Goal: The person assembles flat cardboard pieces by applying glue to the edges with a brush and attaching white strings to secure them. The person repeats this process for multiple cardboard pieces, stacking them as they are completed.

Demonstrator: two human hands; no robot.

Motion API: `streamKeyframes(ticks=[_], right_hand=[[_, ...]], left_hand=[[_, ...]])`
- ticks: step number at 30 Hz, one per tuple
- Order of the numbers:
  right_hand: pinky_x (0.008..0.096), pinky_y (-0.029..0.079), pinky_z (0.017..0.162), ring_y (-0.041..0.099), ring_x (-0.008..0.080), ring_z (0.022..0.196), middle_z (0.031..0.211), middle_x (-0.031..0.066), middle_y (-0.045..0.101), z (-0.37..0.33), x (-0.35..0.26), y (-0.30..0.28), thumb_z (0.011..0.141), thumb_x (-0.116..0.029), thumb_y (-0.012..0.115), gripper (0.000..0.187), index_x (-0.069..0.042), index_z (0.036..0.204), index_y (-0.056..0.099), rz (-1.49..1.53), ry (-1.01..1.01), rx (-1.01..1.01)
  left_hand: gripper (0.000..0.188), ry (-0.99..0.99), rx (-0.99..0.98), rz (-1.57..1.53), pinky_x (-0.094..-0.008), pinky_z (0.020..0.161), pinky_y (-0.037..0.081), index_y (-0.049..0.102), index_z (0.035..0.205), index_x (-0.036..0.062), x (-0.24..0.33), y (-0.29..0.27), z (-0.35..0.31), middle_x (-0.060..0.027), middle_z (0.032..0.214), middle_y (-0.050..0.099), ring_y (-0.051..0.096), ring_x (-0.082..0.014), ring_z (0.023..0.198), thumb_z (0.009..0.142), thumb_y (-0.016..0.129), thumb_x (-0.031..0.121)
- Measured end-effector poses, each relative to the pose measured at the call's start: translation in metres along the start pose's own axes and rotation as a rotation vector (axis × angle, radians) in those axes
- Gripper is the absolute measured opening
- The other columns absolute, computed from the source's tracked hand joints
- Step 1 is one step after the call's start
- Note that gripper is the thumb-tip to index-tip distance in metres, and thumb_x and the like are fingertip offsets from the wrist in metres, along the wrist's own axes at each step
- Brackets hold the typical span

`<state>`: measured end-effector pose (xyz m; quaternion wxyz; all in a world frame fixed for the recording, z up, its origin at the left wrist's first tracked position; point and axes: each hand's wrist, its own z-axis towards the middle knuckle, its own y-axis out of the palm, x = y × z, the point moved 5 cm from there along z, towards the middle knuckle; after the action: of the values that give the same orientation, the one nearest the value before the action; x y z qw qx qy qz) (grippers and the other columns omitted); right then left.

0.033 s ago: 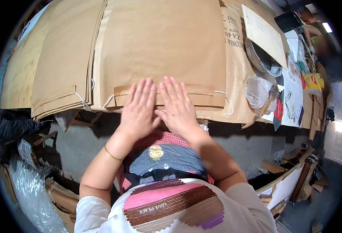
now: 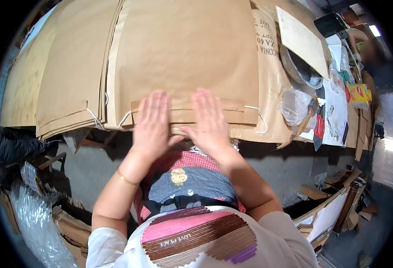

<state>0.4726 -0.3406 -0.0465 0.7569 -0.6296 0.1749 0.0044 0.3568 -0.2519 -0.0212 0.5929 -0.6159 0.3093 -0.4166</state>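
Observation:
In front of me a brown paper bag (image 2: 187,53) lies flat on the table, with a folded strip (image 2: 181,115) along its near edge. My left hand (image 2: 152,120) rests flat on the left part of that strip, fingers pointing away from me. On the strip's right part lies my right hand (image 2: 209,118), also flat, its fingers slightly blurred. A gap shows between the two hands, and neither grips anything. White cords (image 2: 261,118) stick out at both ends of the strip. To the left lies a stack of similar brown paper bags (image 2: 69,76), with a white cord at its corner.
On the right of the table are a pale board (image 2: 301,40) over a dark bowl (image 2: 292,67), a plastic-wrapped bundle (image 2: 294,106), red-handled scissors (image 2: 319,127) and a yellow packet (image 2: 360,94). Clear plastic sheeting (image 2: 40,223) and cardboard (image 2: 335,210) lie below. Another person (image 2: 370,51) is at far right.
My hands have moved apart along the folded strip, the left hand to the left and the right hand slightly to the right. The bag stays in place.

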Motion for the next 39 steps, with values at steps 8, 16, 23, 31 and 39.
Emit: streamKeyframes(ticks=[8, 16, 23, 31, 39], right_hand=[[0.0442, 0.025, 0.111, 0.032, 0.0379, 0.135, 0.143, 0.0281, 0.034, -0.045, 0.107, -0.035, 0.086, -0.036, 0.062, 0.073, 0.010, 0.136, 0.034, -0.158, 0.517, 0.232], [0.0341, 0.047, 0.089, 0.059, 0.0220, 0.102, 0.122, 0.0165, 0.058, -0.054, 0.114, -0.054, 0.090, -0.003, 0.054, 0.033, 0.002, 0.122, 0.055, 0.677, 0.473, 0.519], [0.0289, 0.047, 0.078, 0.059, 0.0156, 0.087, 0.099, 0.0108, 0.061, -0.077, 0.125, -0.050, 0.093, -0.001, 0.044, 0.037, 0.005, 0.130, 0.045, 0.652, 0.538, 0.208], [0.0296, 0.050, 0.065, 0.060, 0.0154, 0.071, 0.082, 0.0096, 0.061, 0.060, -0.038, 0.022, 0.094, -0.004, 0.044, 0.042, 0.001, 0.135, 0.043, 0.919, 0.138, 0.006], [0.0389, 0.054, 0.063, 0.065, 0.0302, 0.064, 0.084, 0.0229, 0.064, 0.169, -0.186, 0.073, 0.085, -0.006, 0.054, 0.047, 0.009, 0.126, 0.037, 0.929, 0.436, -0.361]], left_hand=[[0.100, -0.211, 0.054, 0.100, -0.0458, 0.116, 0.015, 0.020, 0.143, -0.0099, -0.051, 0.004, -0.021, -0.0274, 0.151, 0.020, 0.017, -0.0391, 0.142, 0.080, 0.057, 0.059], [0.076, -0.235, 0.335, -0.212, -0.0488, 0.112, 0.022, 0.026, 0.142, -0.0060, -0.070, -0.013, -0.030, -0.0269, 0.145, 0.030, 0.027, -0.0405, 0.136, 0.086, 0.064, 0.027], [0.012, -0.591, 0.247, -0.704, -0.0324, 0.055, 0.047, 0.064, 0.090, -0.0021, -0.109, -0.019, -0.069, -0.0123, 0.067, 0.062, 0.059, -0.0132, 0.062, 0.088, 0.061, 0.009], [0.021, -0.759, 0.857, -0.422, -0.0326, 0.063, 0.047, 0.065, 0.093, -0.0035, -0.281, -0.074, -0.164, -0.0149, 0.077, 0.066, 0.060, -0.0186, 0.069, 0.091, 0.059, 0.017], [0.030, -0.973, 0.554, -0.202, -0.0367, 0.058, 0.044, 0.057, 0.078, -0.0014, -0.499, -0.100, -0.207, -0.0119, 0.066, 0.057, 0.054, -0.0175, 0.062, 0.087, 0.062, 0.027]])
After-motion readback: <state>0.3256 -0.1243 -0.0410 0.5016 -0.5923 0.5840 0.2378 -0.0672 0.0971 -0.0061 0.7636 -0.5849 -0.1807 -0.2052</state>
